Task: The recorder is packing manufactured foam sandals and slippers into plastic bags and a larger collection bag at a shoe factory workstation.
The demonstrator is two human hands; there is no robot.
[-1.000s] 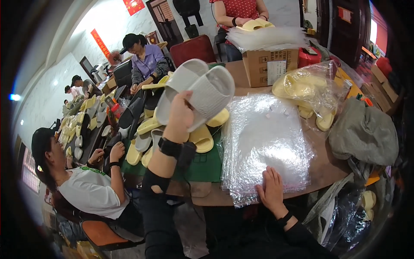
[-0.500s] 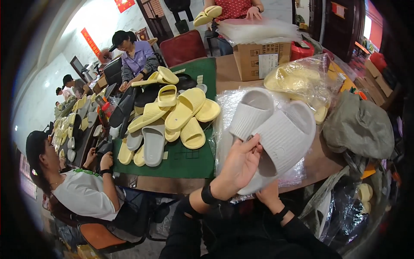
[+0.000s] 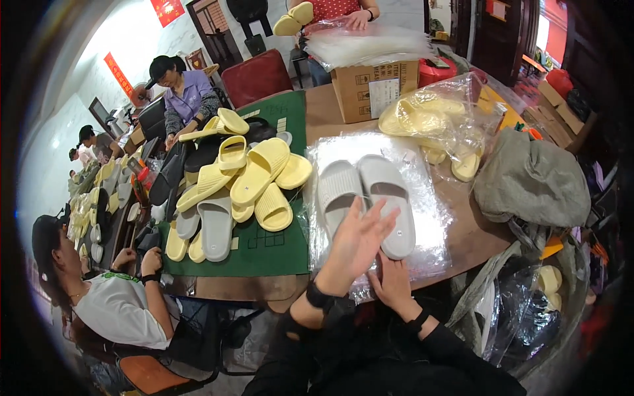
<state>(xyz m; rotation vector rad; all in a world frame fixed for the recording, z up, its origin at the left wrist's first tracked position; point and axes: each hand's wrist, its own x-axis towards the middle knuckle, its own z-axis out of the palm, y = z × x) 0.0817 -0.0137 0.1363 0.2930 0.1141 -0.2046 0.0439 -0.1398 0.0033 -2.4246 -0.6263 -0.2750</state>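
Note:
A pair of light grey slippers lies side by side, toes away from me, on a stack of clear plastic bags (image 3: 432, 231). My left hand (image 3: 356, 241) hovers over the left grey slipper (image 3: 338, 188), its fingers spread and holding nothing; it hides that slipper's heel. At the heel of the right grey slipper (image 3: 399, 228) rests my right hand (image 3: 395, 284), fingers stretched out and thumb apart. Its fingertips are by the heel edge, and I cannot tell whether they press on the slipper or the bags.
Left of the bags, yellow and grey slippers (image 3: 261, 171) pile up on a green mat (image 3: 284, 254). Behind stand a cardboard box (image 3: 350, 96) and bagged yellow slippers (image 3: 429, 119). A grey-green sack (image 3: 531, 178) sits right. Co-workers sit at left and one stands across the table.
The grey slippers, held up in my left hand before, now lie on the bags. My left hand has let go and opened. My right hand, partly hidden earlier, now shows at the heel.

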